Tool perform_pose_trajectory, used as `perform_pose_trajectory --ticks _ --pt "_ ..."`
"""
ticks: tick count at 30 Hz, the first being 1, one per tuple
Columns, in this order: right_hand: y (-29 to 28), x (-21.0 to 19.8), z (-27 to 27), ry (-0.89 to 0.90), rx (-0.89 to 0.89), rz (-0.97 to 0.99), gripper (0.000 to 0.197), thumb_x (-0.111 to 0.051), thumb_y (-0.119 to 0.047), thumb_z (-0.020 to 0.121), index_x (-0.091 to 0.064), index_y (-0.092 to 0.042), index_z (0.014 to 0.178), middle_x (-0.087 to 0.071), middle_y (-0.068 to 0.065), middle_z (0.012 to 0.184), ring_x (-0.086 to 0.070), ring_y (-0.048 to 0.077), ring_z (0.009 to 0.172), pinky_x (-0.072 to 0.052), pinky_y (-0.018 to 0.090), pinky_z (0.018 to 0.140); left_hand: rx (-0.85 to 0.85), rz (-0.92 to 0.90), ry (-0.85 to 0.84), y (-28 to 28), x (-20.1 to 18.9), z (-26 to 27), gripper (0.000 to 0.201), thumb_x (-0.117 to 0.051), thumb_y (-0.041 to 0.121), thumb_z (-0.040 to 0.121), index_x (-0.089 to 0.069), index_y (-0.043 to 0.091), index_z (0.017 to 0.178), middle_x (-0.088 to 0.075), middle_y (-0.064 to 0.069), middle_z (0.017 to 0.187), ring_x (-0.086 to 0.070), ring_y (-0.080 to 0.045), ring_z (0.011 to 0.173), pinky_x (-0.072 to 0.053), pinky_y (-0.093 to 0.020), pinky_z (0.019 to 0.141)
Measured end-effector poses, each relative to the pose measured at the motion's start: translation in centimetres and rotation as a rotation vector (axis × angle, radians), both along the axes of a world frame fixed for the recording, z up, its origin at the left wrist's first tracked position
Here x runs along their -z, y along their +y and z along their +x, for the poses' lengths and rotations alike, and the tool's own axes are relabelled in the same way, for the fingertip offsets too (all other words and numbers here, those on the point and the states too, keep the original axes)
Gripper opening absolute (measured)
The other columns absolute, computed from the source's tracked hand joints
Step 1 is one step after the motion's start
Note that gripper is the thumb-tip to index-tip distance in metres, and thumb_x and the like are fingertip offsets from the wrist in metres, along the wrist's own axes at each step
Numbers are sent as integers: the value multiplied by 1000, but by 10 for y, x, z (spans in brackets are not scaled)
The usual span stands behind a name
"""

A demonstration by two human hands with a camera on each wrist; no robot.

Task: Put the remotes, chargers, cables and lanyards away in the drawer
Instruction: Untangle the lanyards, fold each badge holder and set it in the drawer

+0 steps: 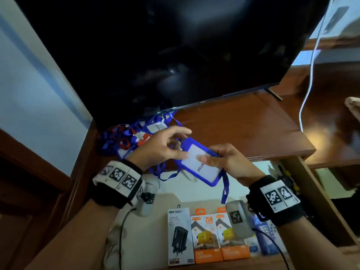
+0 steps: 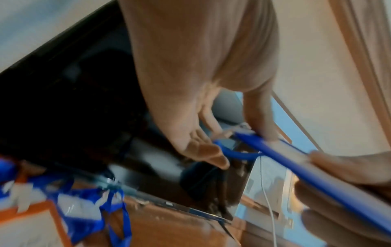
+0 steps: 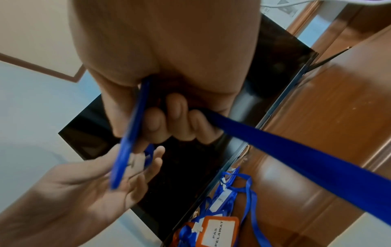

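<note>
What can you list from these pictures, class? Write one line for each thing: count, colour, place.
Badge holder: one, blue frame, white card, held over the open drawer.
Its strap: one, blue, hanging below the right hand.
Lanyard pile: several, blue and orange, on the cabinet top under the television.
Television: one, black, standing on the cabinet.
Cabinet: one, brown wood.
Drawer: one, open, pale inside.
Charger boxes: three clear, one white, two orange, in the drawer.
Cable: one, white, hanging at right.
Left hand: pinches the holder's top.
Right hand: grips the holder's side.
</note>
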State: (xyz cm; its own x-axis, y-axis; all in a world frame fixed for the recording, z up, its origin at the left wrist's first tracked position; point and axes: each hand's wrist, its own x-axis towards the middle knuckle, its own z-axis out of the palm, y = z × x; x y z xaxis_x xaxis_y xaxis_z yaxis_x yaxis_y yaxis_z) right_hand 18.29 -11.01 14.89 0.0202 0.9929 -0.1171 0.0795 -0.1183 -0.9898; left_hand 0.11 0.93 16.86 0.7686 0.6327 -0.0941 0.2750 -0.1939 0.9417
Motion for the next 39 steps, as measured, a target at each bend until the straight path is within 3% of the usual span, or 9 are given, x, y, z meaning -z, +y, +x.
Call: perform_pose_trajectory --ticks 4,11,15,18,22,26,30,34,39 --pt "-3 0 13 -70 -114 -77 27 -72 -18 81 -57 -1 66 -49 7 56 -43 14 48 -30 20 45 313 35 316 3 -12 8 47 -80 13 74 -63 18 117 -71 1 104 -67 -13 91 -53 -28 85" --pt "-7 9 24 -75 -13 -119 44 -73 -10 80 -51 -14 42 -42 -4 41 -35 9 37 -27 17 41 332 4 367 -13 -8 20 16 -74 11 80 -67 19 92 -74 -11 91 -69 -26 83 -54 -44 79" --pt "-8 17 24 -36 61 -105 46 -80 -20 73 -47 2 49 -44 9 47 -36 18 43 -26 21 44 240 45 374 -17 1 20 14 -74 14 81 -68 8 93 -72 -16 90 -67 -35 87 -53 -48 81" --pt "-12 26 21 33 135 -60 59 -83 -29 71 -42 11 56 -37 14 57 -30 24 51 -21 29 49 172 20 357 -18 6 17 11 -73 13 82 -70 11 93 -74 -7 87 -70 -19 79 -57 -31 73" --pt "-16 31 20 55 166 -22 41 -74 -14 79 -53 -13 44 -32 -3 45 -19 14 44 -15 25 44 22 -29 328 -19 12 9 10 -70 8 83 -67 17 84 -71 3 77 -65 1 61 -48 -13 56" --pt "-21 48 21 104 227 24 46 -77 -15 75 -43 11 58 -23 2 48 -16 12 43 -15 20 41 -229 -111 207 -18 21 2 9 -66 3 85 -66 12 87 -66 7 54 -55 2 43 -43 -13 45" --pt "-18 60 20 90 227 6 24 -66 -3 84 -57 -1 62 -29 -6 43 -19 7 40 -16 18 40 -416 -162 55 -20 31 -2 10 -64 4 87 -64 14 85 -64 9 50 -51 -1 40 -42 -14 45" --pt "-10 62 4 -117 208 44 22 -69 1 81 -56 -5 65 -41 -11 48 -30 3 43 -26 14 47 -597 -231 -77 -22 42 -4 6 -65 8 87 -67 13 84 -67 5 59 -47 -15 53 -42 -18 47" --pt "-4 73 -6 -712 243 204 20 -68 -11 80 -50 -17 74 -38 -6 54 -36 20 50 -29 32 50 -757 -278 -192 -24 47 -2 4 -64 10 88 -67 11 86 -68 -7 72 -55 -15 55 -39 -18 45"
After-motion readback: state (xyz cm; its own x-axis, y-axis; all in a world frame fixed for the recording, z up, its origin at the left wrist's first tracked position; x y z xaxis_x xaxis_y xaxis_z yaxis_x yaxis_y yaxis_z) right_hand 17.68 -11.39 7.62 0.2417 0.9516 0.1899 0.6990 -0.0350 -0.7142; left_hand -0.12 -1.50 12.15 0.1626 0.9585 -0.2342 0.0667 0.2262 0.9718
